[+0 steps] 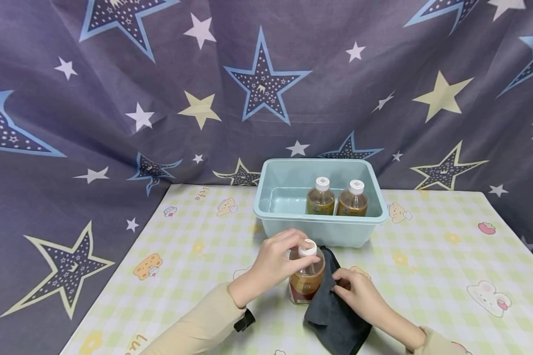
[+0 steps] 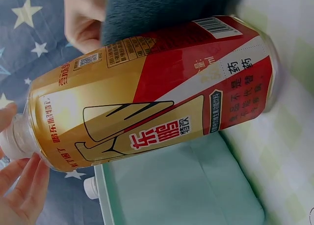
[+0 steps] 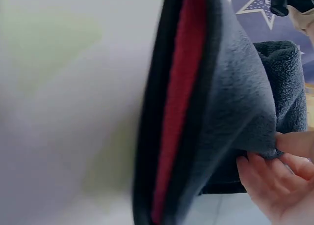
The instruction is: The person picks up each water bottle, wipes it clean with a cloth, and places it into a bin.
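A gold-and-red drink bottle (image 1: pixel 306 283) with a white cap (image 1: pixel 308 248) stands on the table just in front of the light blue bin. My left hand (image 1: pixel 277 259) holds it at the top, fingers and thumb round the cap and neck, as the left wrist view also shows. To the right of the bottle, a dark grey cloth (image 1: pixel 335 318) hangs against its side and trails down toward the front. My right hand (image 1: pixel 357 293) pinches the cloth's upper part between thumb and fingers. In the right wrist view, the cloth (image 3: pixel 240 97) shows a red strip along its near edge.
The light blue bin (image 1: pixel 288 218) stands behind the hands at the table's back edge. Inside its right half are two similar white-capped bottles (image 1: pixel 321 201). A checked tablecloth (image 1: pixel 431 256) covers the table, and a star-patterned curtain (image 1: pixel 160 59) hangs behind it.
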A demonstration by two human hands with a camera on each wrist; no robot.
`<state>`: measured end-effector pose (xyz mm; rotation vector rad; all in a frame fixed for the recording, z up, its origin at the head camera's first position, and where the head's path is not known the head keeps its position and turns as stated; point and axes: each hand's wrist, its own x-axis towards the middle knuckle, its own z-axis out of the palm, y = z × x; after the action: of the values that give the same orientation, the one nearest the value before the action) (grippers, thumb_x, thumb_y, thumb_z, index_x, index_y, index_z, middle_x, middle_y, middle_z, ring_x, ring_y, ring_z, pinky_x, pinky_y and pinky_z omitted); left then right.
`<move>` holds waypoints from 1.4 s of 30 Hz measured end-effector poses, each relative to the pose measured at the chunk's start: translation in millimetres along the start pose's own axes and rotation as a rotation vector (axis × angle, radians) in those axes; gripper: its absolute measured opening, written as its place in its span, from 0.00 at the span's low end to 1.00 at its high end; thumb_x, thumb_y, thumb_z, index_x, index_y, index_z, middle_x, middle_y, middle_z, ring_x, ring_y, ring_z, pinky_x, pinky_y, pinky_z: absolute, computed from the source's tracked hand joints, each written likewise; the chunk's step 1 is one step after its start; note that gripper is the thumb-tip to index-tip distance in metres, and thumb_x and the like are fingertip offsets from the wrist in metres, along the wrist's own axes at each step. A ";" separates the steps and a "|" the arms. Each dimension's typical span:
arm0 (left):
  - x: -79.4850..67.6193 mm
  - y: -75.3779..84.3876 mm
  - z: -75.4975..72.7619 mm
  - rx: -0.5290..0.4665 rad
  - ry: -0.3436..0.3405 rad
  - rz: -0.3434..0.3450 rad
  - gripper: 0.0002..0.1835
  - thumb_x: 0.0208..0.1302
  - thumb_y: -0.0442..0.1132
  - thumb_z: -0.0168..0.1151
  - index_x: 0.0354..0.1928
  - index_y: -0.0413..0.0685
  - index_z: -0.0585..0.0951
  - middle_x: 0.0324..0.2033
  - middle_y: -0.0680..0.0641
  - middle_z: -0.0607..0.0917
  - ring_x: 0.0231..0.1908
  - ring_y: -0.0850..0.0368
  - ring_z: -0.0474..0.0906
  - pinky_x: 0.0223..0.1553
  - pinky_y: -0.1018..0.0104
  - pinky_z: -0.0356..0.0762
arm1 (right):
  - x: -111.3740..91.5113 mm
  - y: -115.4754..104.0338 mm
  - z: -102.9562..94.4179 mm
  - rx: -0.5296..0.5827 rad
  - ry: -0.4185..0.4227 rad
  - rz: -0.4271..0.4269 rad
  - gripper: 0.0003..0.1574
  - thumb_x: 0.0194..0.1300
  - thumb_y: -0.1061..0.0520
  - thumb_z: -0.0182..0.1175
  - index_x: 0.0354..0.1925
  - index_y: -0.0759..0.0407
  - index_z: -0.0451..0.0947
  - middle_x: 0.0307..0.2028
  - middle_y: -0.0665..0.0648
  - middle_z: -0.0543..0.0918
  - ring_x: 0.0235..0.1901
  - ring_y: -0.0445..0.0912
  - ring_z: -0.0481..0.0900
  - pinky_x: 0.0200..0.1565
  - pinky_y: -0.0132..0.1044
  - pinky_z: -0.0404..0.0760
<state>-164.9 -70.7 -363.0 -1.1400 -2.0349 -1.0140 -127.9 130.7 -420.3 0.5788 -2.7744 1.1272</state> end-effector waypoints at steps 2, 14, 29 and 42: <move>0.2 0.2 0.2 0.004 0.002 0.007 0.10 0.44 0.41 0.70 0.27 0.47 0.79 0.29 0.52 0.81 0.27 0.66 0.72 0.28 0.81 0.70 | -1.3 -4.7 -5.0 0.035 0.016 -0.019 0.10 0.48 0.69 0.62 0.28 0.56 0.76 0.23 0.46 0.76 0.26 0.38 0.71 0.28 0.28 0.72; -0.5 -0.9 0.0 0.011 0.004 0.002 0.10 0.44 0.41 0.70 0.27 0.48 0.78 0.29 0.53 0.80 0.26 0.67 0.70 0.26 0.82 0.69 | 0.6 -29.8 -21.8 0.163 0.198 -0.079 0.13 0.48 0.73 0.62 0.32 0.61 0.79 0.31 0.52 0.80 0.27 0.39 0.78 0.28 0.29 0.79; 0.8 0.2 -1.0 0.024 0.011 0.028 0.10 0.43 0.39 0.70 0.27 0.47 0.79 0.29 0.52 0.81 0.26 0.65 0.72 0.28 0.82 0.70 | 13.9 -19.4 -20.6 0.143 0.158 -0.061 0.11 0.50 0.74 0.58 0.33 0.63 0.78 0.34 0.57 0.80 0.29 0.46 0.79 0.30 0.29 0.79; 0.0 -0.2 0.0 0.015 0.006 0.002 0.10 0.45 0.42 0.69 0.27 0.48 0.77 0.29 0.53 0.80 0.27 0.68 0.71 0.28 0.82 0.70 | 12.2 1.6 -2.2 0.088 0.062 -0.053 0.11 0.50 0.73 0.59 0.28 0.60 0.75 0.27 0.53 0.80 0.26 0.40 0.76 0.26 0.29 0.76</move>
<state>-165.0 -70.7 -363.1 -1.1291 -2.0331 -0.9989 -139.9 129.5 -417.0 0.6111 -2.6523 1.2391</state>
